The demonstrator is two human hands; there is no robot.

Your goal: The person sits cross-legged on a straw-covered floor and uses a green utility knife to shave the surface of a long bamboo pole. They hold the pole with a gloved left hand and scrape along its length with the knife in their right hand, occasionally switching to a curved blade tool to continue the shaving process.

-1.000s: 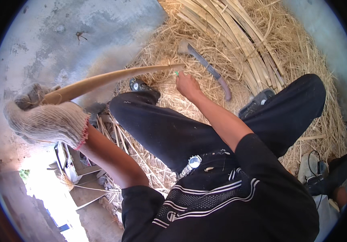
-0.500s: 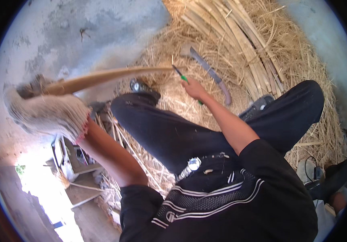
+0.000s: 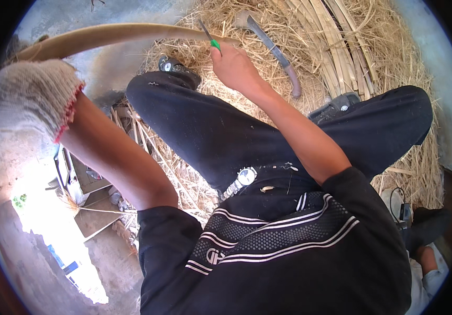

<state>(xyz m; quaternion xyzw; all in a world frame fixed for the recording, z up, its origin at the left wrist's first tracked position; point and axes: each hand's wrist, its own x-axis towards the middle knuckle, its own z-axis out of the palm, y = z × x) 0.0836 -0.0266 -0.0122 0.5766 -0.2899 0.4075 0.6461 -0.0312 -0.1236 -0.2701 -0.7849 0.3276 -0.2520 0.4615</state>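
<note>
The strip [image 3: 115,37] runs crosswise, thin end over the straw's [image 3: 268,79] left edge; I see the left hand's [image 3: 34,94] fingers clenching its broad end, the right hand [image 3: 234,64], nearer the tip, gripping a knife [image 3: 213,42] across it.

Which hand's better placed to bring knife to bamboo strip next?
Right, probably: the right hand holds the green-handled knife near the right end of the bamboo strip; the gloved left hand holds its left end.

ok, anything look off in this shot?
A metal-band watch sits at the person's waist rather than on a wrist. Also mismatched: the left hand is gloved, while the right hand, gripping a green-handled tool, is bare.
</note>
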